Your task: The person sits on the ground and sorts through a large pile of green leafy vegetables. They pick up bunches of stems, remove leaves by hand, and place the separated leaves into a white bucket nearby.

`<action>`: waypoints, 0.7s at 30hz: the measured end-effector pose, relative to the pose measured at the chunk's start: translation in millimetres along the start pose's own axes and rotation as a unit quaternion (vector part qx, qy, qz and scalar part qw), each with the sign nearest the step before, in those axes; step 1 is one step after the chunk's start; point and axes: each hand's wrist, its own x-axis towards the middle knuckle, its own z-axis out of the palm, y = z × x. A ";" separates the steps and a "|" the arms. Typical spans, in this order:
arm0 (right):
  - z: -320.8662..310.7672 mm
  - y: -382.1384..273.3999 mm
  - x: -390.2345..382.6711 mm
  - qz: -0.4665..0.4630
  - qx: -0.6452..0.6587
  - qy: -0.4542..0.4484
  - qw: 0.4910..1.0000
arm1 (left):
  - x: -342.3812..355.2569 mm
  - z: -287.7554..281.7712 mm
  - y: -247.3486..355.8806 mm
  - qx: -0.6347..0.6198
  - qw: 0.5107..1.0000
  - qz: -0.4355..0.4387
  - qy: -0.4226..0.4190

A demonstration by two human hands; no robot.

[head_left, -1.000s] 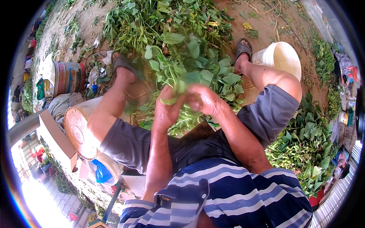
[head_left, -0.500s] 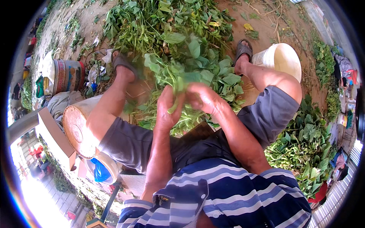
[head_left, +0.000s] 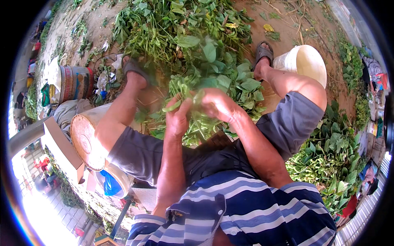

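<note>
My left hand [head_left: 177, 114] is closed around a leafy green sprig with pods [head_left: 179, 91], held between my knees. Close on its right, my right hand [head_left: 215, 105] is at the same greenery, its fingertips smeared by motion, so their grip is unclear. Beneath both hands and beyond them lies a thick heap of cut green plants [head_left: 180, 28], with broad leaves and many pods.
A white bucket [head_left: 310, 61] lies beside my right foot. At left are a lidded drum [head_left: 86, 143], a bucket with blue plastic [head_left: 115, 180], a cardboard piece [head_left: 61, 147] and a striped container [head_left: 72, 84]. More plants [head_left: 336, 172] are piled at right.
The sprig's leafy top, earlier standing above my hands, has come down lower and looks smaller. My left hand has shifted only slightly, and my right fingers stay blurred.
</note>
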 end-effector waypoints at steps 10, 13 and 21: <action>22.6 -25.0 -14.7 0.055 -0.231 0.003 0.971 | -6.7 -7.5 18.8 0.251 0.964 0.031 -0.081; 24.9 -28.4 -18.0 0.055 -0.251 -0.015 0.966 | -10.3 -5.7 29.1 0.229 0.969 0.011 -0.090; 21.0 -20.7 -14.8 0.037 -0.220 -0.018 0.975 | -12.0 -6.0 33.6 0.206 0.976 -0.033 -0.063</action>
